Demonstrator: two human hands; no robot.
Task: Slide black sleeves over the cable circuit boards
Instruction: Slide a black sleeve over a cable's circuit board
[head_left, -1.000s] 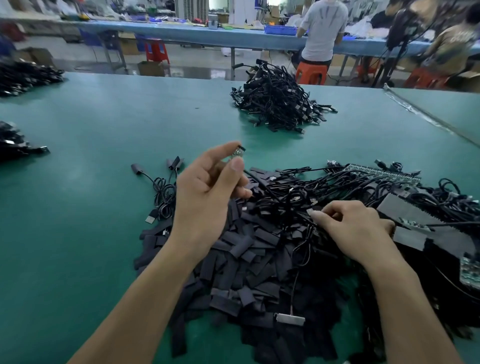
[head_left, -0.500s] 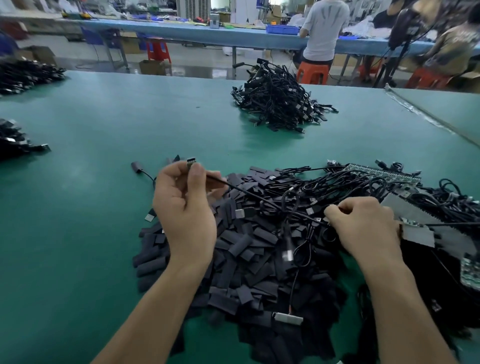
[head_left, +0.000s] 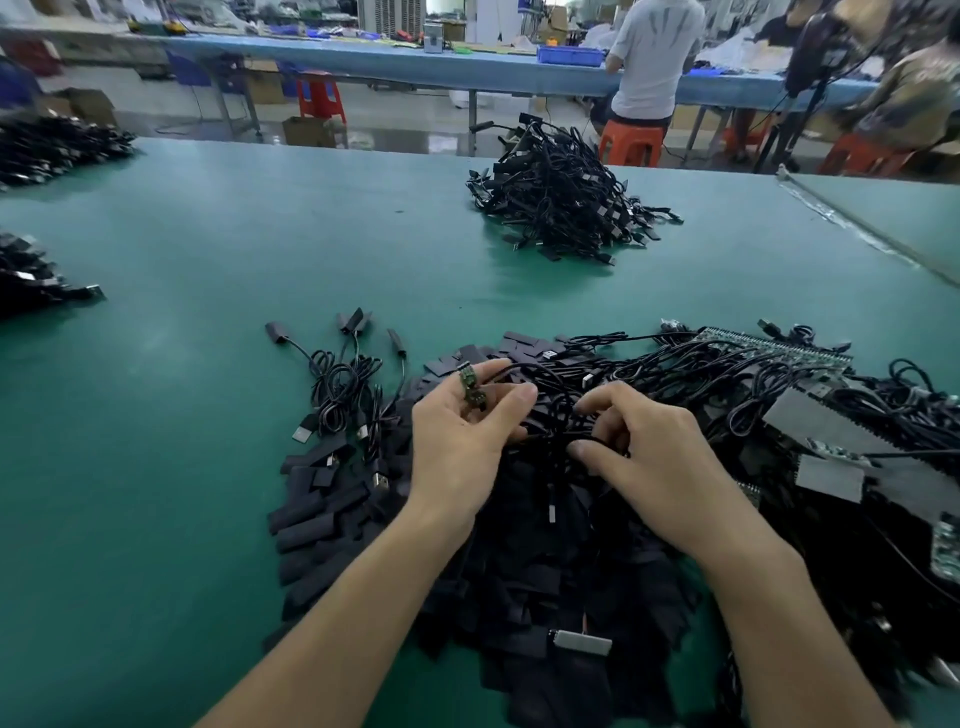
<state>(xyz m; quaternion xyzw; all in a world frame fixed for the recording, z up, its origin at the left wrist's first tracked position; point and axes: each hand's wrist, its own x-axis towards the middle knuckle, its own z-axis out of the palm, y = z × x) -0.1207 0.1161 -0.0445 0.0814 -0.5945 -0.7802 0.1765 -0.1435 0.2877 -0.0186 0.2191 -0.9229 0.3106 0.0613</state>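
Our left hand (head_left: 462, 441) pinches two little green circuit boards (head_left: 472, 388) above the heap of black sleeves (head_left: 322, 514) on the worktop (head_left: 208, 260), while our right hand (head_left: 649, 457) curls into tangled cables (head_left: 675, 374), where we cannot tell what it holds, with a bundled pile (head_left: 561, 208) beyond.

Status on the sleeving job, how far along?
Done, it seems: a few sleeved cables lie left of the heap, and the far pile looks sleeved too. In hand: the left hand pinches bare green circuit boards; the right hand reaches among cables, no sleeve visibly picked. Left: a large cable tangle and a heap of loose sleeves. Plenty remains.
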